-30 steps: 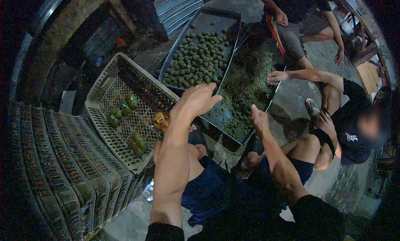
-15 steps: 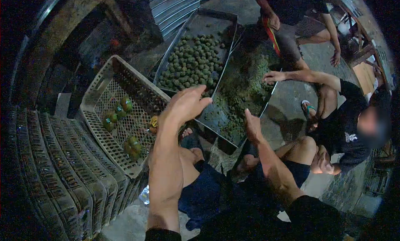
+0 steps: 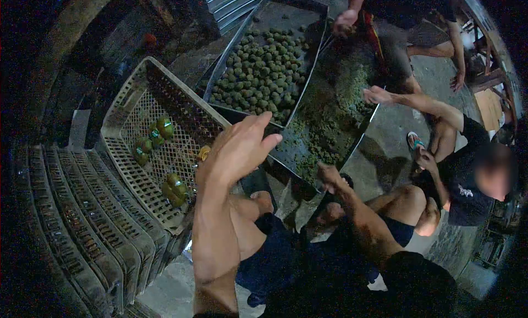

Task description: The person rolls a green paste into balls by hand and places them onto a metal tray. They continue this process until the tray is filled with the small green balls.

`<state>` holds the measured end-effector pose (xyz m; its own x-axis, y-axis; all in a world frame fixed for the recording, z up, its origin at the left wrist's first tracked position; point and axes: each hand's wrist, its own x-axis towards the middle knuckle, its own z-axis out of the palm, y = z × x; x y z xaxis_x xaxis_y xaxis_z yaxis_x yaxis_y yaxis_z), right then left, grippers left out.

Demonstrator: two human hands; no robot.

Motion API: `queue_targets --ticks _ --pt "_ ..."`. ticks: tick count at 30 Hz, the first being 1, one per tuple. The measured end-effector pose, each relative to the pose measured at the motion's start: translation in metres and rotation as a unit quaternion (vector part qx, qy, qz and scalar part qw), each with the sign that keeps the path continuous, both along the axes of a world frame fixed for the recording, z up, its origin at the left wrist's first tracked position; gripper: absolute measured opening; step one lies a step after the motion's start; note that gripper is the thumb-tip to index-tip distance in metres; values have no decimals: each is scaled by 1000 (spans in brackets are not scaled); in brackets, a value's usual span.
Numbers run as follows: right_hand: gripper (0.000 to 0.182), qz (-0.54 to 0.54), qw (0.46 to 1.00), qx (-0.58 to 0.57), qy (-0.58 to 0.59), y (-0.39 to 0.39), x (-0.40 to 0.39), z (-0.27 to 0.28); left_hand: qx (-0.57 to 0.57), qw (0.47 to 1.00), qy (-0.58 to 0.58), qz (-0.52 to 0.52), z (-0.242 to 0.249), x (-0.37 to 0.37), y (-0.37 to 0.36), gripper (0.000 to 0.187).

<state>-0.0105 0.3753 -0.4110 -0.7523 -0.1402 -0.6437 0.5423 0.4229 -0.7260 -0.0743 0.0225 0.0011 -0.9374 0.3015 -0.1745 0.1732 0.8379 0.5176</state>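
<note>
My left hand (image 3: 236,147) hovers above the corner where the crate and two metal trays come close together. Its thumb stands apart from the fingers, and I see nothing in it. My right hand (image 3: 332,179) is at the near edge of the right tray (image 3: 287,135), its fingers curled in; what they hold, if anything, is hidden. Loose, crumbly green material (image 3: 322,145) covers much of that tray. In the left tray (image 3: 275,7) lie many rough green balls (image 3: 261,70).
A plastic crate (image 3: 118,167) on the left holds several small green bundles (image 3: 175,189); stacked crates (image 3: 82,219) stand beside it. A co-worker's hand (image 3: 378,95) reaches over the right tray from the right. Another person's hand (image 3: 345,22) is above its far end.
The view has shifted slightly. My right hand has turned, with its fingers curled inward now. The far person's hand has lifted from the lap toward the trays. My left hand is nearly unchanged.
</note>
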Motion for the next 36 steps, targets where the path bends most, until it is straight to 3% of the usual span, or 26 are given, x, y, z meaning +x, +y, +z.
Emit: queue_targets --ticks 2,4,5,6,7,8,9,11,13,14,16,17,19,20,22,26,28,29,30,31,32,34,35,36 --pt "43 -201 956 -161 -138 -76 -45 124 21 1000 -3 5 -2 0 2 50" --pt "42 -148 975 -162 -24 -82 -86 109 40 999 -7 11 0 -1 4 51" --pt "44 -94 978 -160 96 -83 -97 96 31 999 -9 4 4 0 4 51" --pt "44 -95 978 -162 91 -80 -102 86 23 1000 -11 -3 4 0 5 52" --pt "44 16 994 -6 107 -70 -109 70 17 1000 0 -16 0 0 5 54" --pt "44 188 946 167 206 -58 -100 42 14 1000 -3 -16 -3 0 4 54" --pt "47 317 828 341 312 -46 -90 13 15 999 13 -28 -5 1 4 53" --pt "49 225 914 316 121 -58 -48 20 17 999 23 -44 -5 0 3 53" --pt "43 519 719 425 181 -42 -10 1 9 999 -17 -46 -2 -4 1 54" --pt "43 519 721 423 177 -34 -11 -27 9 999 -22 -48 -2 -6 -1 54" --pt "40 397 848 252 243 -31 -32 -71 7 998 -35 -45 -3 -10 -4 57" --pt "35 385 857 292 181 -53 -77 -1 5 998 -41 -44 -3 -13 -4 57" --pt "38 285 838 306 351 -88 -132 14 -3 996 -79 -41 -1 -17 -3 57" --pt "38 285 840 302 349 -96 -143 10 -6 996 -83 -40 -3 -17 -3 57" --pt "38 374 767 297 428 -108 -153 5 -2 995 -79 -56 -5 -16 -4 57" --pt "29 468 756 275 365 -109 -115 18 11 994 -96 -52 -9 -17 -6 57" --pt "25 288 919 230 138 -98 -109 33 -6 996 -81 -33 -8 -19 -5 58" --pt "25 290 919 230 138 -90 -107 43 -6 996 -81 -31 -8 -20 -5 58" --pt "26 81 994 74 20 -80 -104 54 0 996 -77 -39 -9 -21 -5 58" --pt "27 -136 982 -90 -99 -74 -104 65 5 996 -73 -48 -9 -22 -4 58" --pt "27 -138 982 -90 -97 -73 -110 73 5 996 -71 -50 -8 -24 -3 58" --pt "30 -200 939 -266 -84 -69 -124 93 -2 993 -97 -65 -5 -26 0 59" --pt "34 -298 904 -298 -66 -100 -143 167 0 993 -96 -68 -6 -24 2 59" --pt "34 -301 904 -298 -63 -92 -153 146 -3 993 -91 -69 -7 -22 3 60"
